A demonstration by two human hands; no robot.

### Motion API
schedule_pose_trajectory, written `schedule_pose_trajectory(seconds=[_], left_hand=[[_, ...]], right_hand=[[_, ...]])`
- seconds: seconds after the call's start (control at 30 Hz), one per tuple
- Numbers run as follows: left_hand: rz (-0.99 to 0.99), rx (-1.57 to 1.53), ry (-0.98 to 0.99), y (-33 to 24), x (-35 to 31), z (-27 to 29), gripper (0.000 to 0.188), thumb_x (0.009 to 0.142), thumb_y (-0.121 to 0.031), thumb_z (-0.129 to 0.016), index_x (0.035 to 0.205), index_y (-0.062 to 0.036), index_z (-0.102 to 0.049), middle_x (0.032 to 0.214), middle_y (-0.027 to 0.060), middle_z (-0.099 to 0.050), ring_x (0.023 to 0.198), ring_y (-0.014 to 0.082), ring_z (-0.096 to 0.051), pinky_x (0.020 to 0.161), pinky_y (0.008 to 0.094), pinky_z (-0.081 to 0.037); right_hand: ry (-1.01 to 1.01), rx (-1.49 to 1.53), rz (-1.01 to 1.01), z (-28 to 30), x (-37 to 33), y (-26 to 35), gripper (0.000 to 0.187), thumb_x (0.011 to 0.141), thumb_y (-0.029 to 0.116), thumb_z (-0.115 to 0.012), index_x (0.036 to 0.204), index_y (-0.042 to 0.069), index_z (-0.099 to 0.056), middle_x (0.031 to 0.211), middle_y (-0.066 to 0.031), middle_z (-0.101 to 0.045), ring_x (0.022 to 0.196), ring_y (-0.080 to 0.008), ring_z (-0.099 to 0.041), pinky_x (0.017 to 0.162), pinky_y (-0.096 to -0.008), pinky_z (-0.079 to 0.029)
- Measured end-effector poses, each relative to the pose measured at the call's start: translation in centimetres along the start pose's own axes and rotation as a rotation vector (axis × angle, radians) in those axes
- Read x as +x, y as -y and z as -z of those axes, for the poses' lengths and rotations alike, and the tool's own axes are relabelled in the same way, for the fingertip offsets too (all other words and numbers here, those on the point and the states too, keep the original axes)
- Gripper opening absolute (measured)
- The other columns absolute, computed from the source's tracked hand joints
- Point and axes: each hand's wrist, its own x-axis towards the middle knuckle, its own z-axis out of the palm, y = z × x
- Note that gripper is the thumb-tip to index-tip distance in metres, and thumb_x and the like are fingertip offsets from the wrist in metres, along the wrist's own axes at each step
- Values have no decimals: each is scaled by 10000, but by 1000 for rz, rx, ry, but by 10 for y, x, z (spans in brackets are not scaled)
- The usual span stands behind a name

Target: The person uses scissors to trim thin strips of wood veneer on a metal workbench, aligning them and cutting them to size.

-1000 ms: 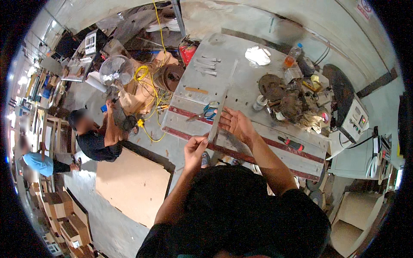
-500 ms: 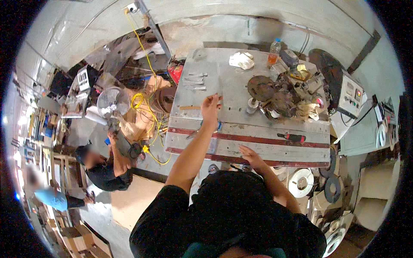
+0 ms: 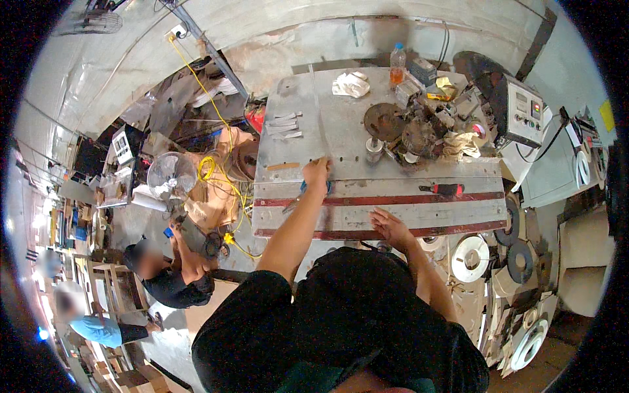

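Observation:
My left hand [image 3: 316, 172] is closed above the left half of the grey metal table [image 3: 347, 144]. A long, thin, pale strip [image 3: 318, 108] appears to run from its fingertips toward the far table edge. Under my left forearm lies a blue-handled tool [image 3: 328, 187], mostly hidden. Several short pale strips [image 3: 284, 126] and a flat brown stick [image 3: 282, 166] rest to the left of this hand. Over the table's front edge, my right hand [image 3: 390, 227] hovers with fingers apart, holding nothing. A red-and-black-handled tool [image 3: 448, 189] lies to its right.
Dark greasy machine parts [image 3: 419, 134], a small jar [image 3: 374, 150] and a bottle of orange liquid [image 3: 397, 65] stand on the right. A white cloth [image 3: 351, 84] lies at the back. A control box [image 3: 524, 111] stands right; a fan [image 3: 171, 173] and a seated co-worker [image 3: 173, 275] are left.
My left hand has drawn back toward me and closed, and a thin strip now shows beyond it. My right hand stays open near the front edge. The whole view has shifted slightly.

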Motion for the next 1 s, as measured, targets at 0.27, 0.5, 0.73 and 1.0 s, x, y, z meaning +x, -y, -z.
schedule_pose_trajectory(seconds=[0.27, 0.5, 0.73, 1.0], left_hand=[[46, -89, -30, 31, -15, 12, 250, 906, -149, -603, 714, 8, -636, 642, 61, -626, 492, 114, -529, 438, 266, -432], [9, -9, -47, 28, -5, 4, 243, 902, -137, -592, 736, 32, -647, 656, 86, -650, 476, 137, -569, 449, 289, -494], [-35, 189, -106, 15, 18, -4, 263, 859, -183, -609, 728, 34, -678, 647, 117, -681, 455, 184, -597, 433, 331, -485], [-45, 94, -102, 1, 40, -20, 281, 835, -197, -612, 687, 32, -682, 591, 88, -658, 447, 140, -562, 437, 311, -446]], right_hand=[[45, -37, 57, 8, 0, -2, 488, 999, 79, -487, 1465, 9, -358, 1507, -113, -388, 1308, -263, -495, 1108, -339, -416], [110, -206, 113, 8, -4, 18, 460, 1055, 250, -405, 1425, -25, -399, 1512, -160, -368, 1325, -311, -486, 1110, -374, -417], [151, -6, 128, 8, -4, 15, 563, 1051, 326, -421, 1476, -20, -297, 1487, -167, -407, 1352, -308, -456, 1130, -395, -385], [106, 36, 15, 5, -2, 16, 532, 995, 174, -425, 1484, 9, -298, 1509, -137, -389, 1352, -272, -460, 1132, -374, -393]])
